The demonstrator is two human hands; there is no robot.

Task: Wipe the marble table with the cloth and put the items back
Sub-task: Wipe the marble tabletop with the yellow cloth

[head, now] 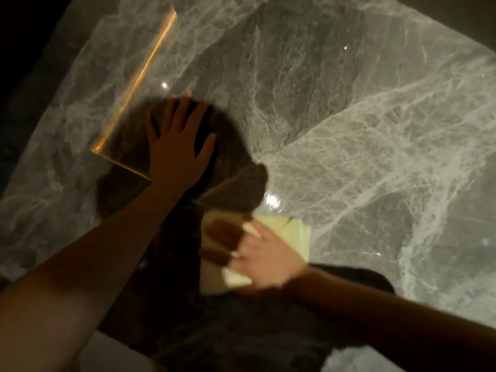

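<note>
Grey veined marble table [349, 130] fills the view under dim light, with a dark shadow across its near middle. On the left, the left hand [177, 140] lies flat with fingers spread, bracing. Nearer and to the right, the right hand [257, 253] presses flat on a folded pale yellow cloth [292, 232], blurred. Wiping looks under way; the next stroke probably needs firm pressure toward the bare right side. No other items show.

Your left hand [178, 146] lies flat on the table [349, 108]; right of it and nearer you, your right hand [264, 255] presses the cloth [291, 232].
</note>
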